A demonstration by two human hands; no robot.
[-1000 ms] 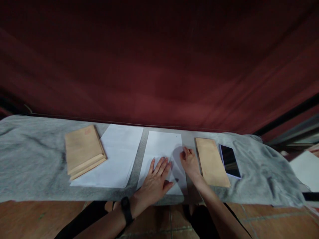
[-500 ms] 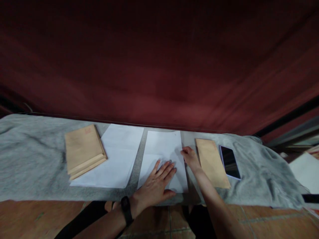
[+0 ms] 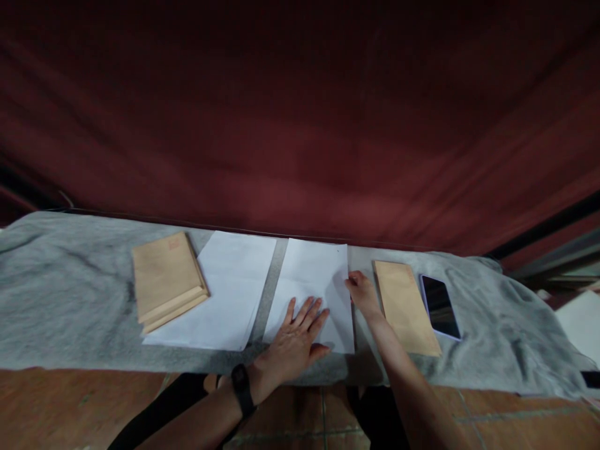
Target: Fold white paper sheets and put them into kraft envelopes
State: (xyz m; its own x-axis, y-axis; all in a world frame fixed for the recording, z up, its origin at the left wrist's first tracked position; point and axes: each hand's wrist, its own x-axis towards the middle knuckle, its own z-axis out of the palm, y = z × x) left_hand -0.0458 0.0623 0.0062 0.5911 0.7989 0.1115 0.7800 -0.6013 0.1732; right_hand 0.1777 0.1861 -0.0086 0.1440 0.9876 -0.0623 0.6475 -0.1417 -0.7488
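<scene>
A white sheet of paper [image 3: 315,275] lies flat in the middle of a grey cloth [image 3: 65,294]. My left hand [image 3: 295,347], with a black band on its wrist, rests flat on the sheet's near half, fingers stretched out. My right hand [image 3: 362,292] is at the sheet's right edge, fingers curled and pinching that edge. A single tan envelope [image 3: 405,306] lies just right of my right hand.
A stack of white paper [image 3: 229,290] lies left of the sheet, with a pile of tan envelopes [image 3: 166,281] at its left. A dark phone [image 3: 440,306] sits right of the single envelope. A red curtain [image 3: 300,125] hangs behind. Tiled floor shows below.
The sheet's right side, lifted a second ago, now lies flat. My right hand slid to its right edge. My left hand stayed pressed on the sheet.
</scene>
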